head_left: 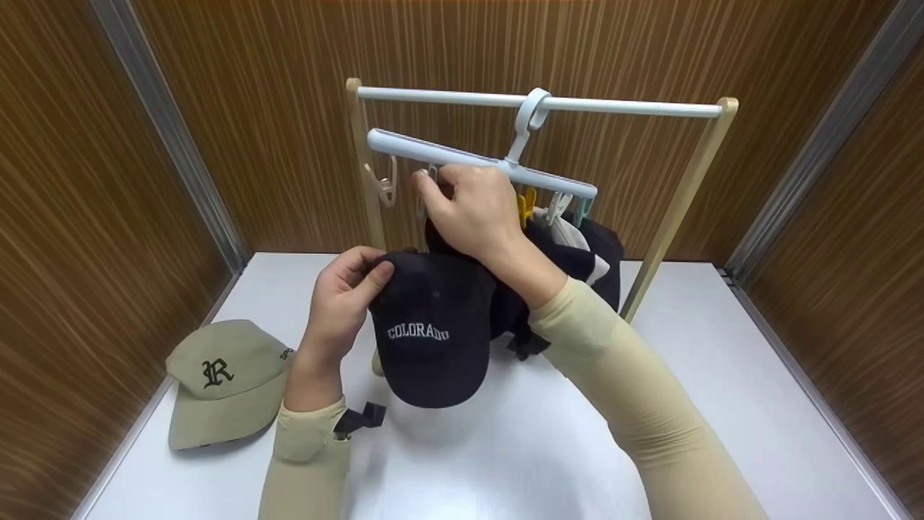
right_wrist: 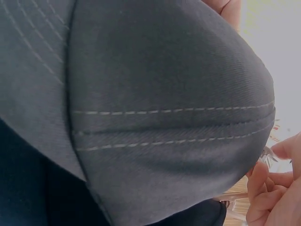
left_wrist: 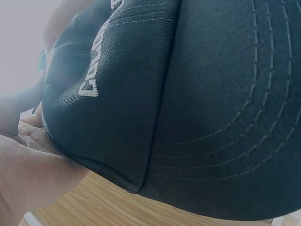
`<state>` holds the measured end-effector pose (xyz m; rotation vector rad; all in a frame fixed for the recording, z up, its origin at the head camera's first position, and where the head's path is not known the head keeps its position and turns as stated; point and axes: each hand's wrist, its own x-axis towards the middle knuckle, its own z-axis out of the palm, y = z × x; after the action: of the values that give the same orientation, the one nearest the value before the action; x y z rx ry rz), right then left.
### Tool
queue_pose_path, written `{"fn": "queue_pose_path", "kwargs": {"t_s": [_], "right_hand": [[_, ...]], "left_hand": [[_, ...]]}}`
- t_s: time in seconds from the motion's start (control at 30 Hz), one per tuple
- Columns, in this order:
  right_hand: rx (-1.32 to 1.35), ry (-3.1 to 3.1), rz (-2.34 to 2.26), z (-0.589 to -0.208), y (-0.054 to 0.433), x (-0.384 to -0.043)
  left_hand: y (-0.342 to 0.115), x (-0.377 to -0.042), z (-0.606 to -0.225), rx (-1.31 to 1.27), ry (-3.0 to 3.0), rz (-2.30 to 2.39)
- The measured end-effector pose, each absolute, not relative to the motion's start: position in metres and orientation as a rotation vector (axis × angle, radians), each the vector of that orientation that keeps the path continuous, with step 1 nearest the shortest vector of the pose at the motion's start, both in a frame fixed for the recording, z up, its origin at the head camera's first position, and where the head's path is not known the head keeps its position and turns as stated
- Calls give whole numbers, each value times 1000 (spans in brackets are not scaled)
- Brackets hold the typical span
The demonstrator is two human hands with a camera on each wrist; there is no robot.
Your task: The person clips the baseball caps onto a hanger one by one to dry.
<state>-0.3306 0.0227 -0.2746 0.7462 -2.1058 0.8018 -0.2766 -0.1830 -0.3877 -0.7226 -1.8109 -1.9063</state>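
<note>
A dark baseball cap (head_left: 433, 368) with white COLORADO lettering hangs brim down from my left hand (head_left: 339, 300), whose thumb and fingers pinch the crown's edge. In the left wrist view the cap (left_wrist: 122, 108) fills most of the picture, with the left hand (left_wrist: 37, 165) at its side. My right hand (head_left: 476, 209) is just under the pale blue clip hanger (head_left: 440, 152), above the cap. Its thumb and finger pinch a clip (right_wrist: 269, 155), seen in the right wrist view beside the crown. Part of that clip is hidden by the fingers.
The hanger hooks over a white rail (head_left: 635, 107) on a wooden-legged stand. A beige clip (head_left: 388, 180) dangles at its left end. Yellow (head_left: 528, 206), white and teal clips and other dark headwear (head_left: 603, 253) hang at its right. A khaki cap (head_left: 227, 383) lies on the white table at left.
</note>
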Motion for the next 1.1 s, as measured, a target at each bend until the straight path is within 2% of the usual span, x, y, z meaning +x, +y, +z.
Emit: {"fn": "queue_pose_path", "kwargs": {"t_s": [1.1], "right_hand": [[946,-2026,1092,-282,52,-321]], "left_hand": [[-163,-278,-391,-773,-1742,-1950]]}}
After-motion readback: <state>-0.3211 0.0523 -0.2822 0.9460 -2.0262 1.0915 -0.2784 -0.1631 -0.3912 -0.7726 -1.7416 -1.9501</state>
